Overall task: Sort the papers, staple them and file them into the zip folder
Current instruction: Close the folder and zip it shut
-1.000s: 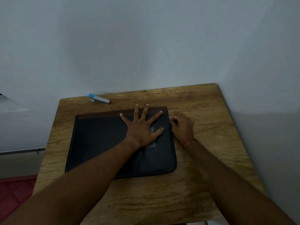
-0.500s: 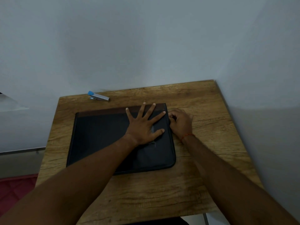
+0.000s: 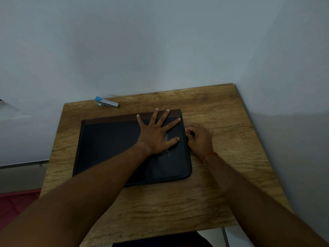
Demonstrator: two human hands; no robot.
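A black zip folder point(image 3: 110, 145) with a brown strip along its far edge lies closed and flat on the wooden table point(image 3: 222, 122). My left hand point(image 3: 157, 133) presses flat on its right half with the fingers spread. My right hand point(image 3: 199, 139) sits at the folder's right edge, its fingers curled and pinching the zip pull there. The pull itself is mostly hidden by the fingers. A silver stapler point(image 3: 107, 102) with a blue end lies on the table's far left, apart from both hands. No loose papers are in sight.
The table stands in a corner between two pale walls, one behind it and one on its right. Bare wood lies in front of the folder and to its right. A red mat point(image 3: 16, 205) shows on the floor at the lower left.
My right hand has slid a little nearer along the folder's right edge, still pinching the zip pull. My left hand has moved slightly toward the folder's far edge. The view has tilted a little.
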